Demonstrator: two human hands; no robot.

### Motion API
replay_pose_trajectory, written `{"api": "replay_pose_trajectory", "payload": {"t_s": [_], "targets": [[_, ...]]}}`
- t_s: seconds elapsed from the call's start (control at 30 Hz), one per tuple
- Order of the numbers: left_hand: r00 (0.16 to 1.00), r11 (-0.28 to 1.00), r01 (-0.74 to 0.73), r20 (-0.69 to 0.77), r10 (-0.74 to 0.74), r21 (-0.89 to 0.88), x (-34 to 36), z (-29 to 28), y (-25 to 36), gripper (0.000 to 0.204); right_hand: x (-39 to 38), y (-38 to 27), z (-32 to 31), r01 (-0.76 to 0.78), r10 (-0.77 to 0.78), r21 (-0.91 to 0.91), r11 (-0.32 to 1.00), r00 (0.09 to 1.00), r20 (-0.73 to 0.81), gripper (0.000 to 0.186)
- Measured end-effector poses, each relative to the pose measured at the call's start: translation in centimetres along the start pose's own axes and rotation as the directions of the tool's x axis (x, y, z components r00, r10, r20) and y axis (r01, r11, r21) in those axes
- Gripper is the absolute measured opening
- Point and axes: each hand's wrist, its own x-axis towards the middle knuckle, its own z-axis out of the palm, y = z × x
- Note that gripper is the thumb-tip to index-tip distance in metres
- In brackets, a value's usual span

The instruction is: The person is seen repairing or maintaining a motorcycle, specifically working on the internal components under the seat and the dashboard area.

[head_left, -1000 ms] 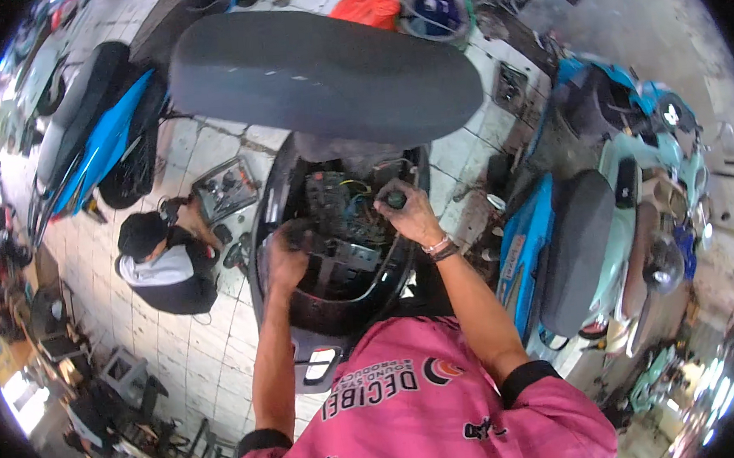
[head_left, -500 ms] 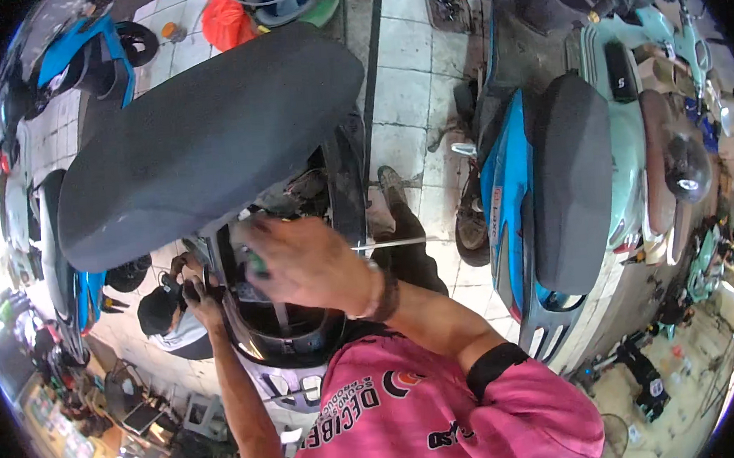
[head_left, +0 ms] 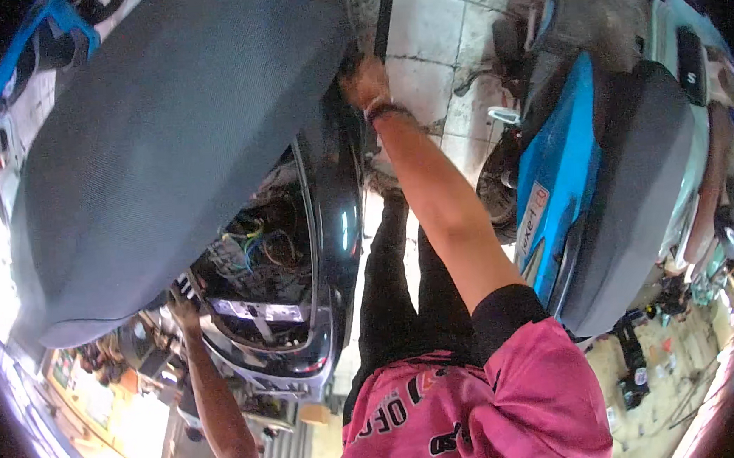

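The raised dark grey seat (head_left: 157, 150) fills the upper left over the open scooter body (head_left: 325, 232). Inside the opening are colored wires (head_left: 257, 241) and a metal bracket (head_left: 253, 309). My right hand (head_left: 363, 85) is stretched forward beside the seat's front right edge; its fingers are blurred in shadow and what they touch is unclear. My left hand (head_left: 183, 306) is at the left rim of the scooter body, just below the seat's near edge, its fingers small and indistinct.
A blue scooter (head_left: 563, 173) with a grey seat (head_left: 637, 193) stands close on my right, beside pale scooters (head_left: 699, 231). Tiled floor (head_left: 426, 38) shows between the scooters. Another blue scooter (head_left: 18, 49) is at upper left, with workshop clutter (head_left: 108, 366) lower left.
My right hand has swung from over the opening to far forward beside the seat. The seat now looms larger on the left as the view shifted, and the crouching co-worker is out of sight.
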Motion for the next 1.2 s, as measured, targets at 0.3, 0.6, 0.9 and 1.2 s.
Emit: {"api": "replay_pose_trajectory", "payload": {"t_s": [0.3, 0.6, 0.9, 1.2], "targets": [[0.984, 0.925, -0.130, -0.070, 0.165, 0.357, 2.1, -1.9, -9.9, 0.051, 1.1, 5.1, 1.3, 0.311, -0.296, -0.093, 0.946, 0.945, 0.140, 0.046], [0.994, 0.632, -0.026, -0.086, -0.064, -0.775, 0.5, -0.2, -10.7, 0.033, 2.0, 6.8, 3.0, 0.435, -0.422, -0.163, 0.886, 0.900, 0.108, 0.030], [1.000, 0.963, 0.019, -0.014, -0.024, -0.268, -2.6, 2.0, 2.9, 0.034, 2.0, 8.1, 2.8, 0.216, -0.289, 0.564, 0.797, 0.957, 0.041, 0.041], [0.984, 0.992, 0.121, -0.134, -0.116, 0.033, -6.3, 1.4, 12.8, 0.066, -6.1, -2.9, -12.7, -0.083, -0.115, 0.825, 0.559, 0.978, 0.176, 0.049]]}}
